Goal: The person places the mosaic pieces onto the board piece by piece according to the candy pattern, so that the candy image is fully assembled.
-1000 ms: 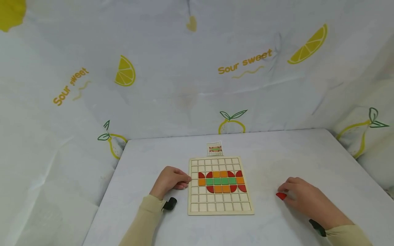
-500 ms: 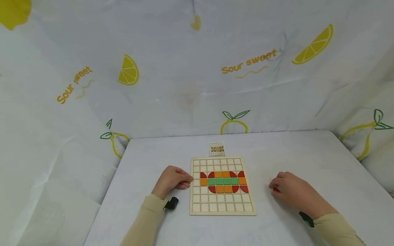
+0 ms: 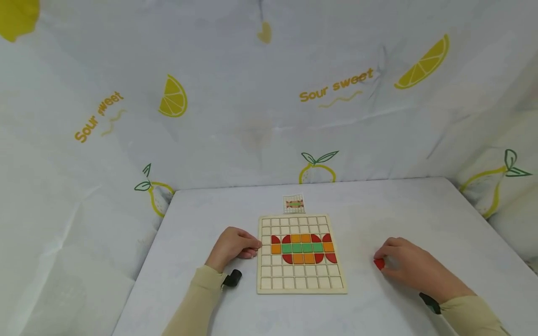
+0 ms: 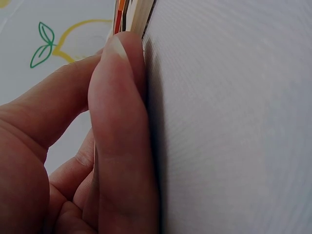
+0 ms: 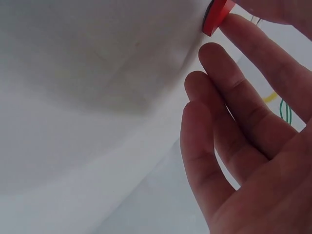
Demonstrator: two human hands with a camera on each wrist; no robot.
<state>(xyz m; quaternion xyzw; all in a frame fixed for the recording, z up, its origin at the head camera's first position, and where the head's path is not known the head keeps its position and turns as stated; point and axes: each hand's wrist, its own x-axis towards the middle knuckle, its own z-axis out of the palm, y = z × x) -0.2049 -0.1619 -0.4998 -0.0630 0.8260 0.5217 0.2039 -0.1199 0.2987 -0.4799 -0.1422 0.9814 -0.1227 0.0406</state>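
Observation:
A pale wooden grid board (image 3: 300, 283) lies mid-table, with red quarter-round, orange square and green square tiles set in its middle rows. My left hand (image 3: 235, 243) is at the board's left edge, its thumb and index finger pinching that edge; in the left wrist view the thumb (image 4: 117, 97) lies against the board's rim (image 4: 139, 17). To the right of the board, my right hand (image 3: 409, 262) holds a small red tile (image 3: 379, 264) between thumb and index finger. The right wrist view shows the tile (image 5: 217, 17) at the fingertips, the other fingers spread and loosely bent.
A small printed card (image 3: 293, 204) with a matching coloured pattern lies just beyond the board's far edge. White cloth (image 3: 201, 205) covers the table, and a lemon-print sheet (image 3: 252, 93) hangs behind it. Each wrist wears a black camera (image 3: 232, 278).
The right hand moved left towards the board, then slightly back right. The red tile has turned in its fingers. The left hand and board stay put while the view shifts a little.

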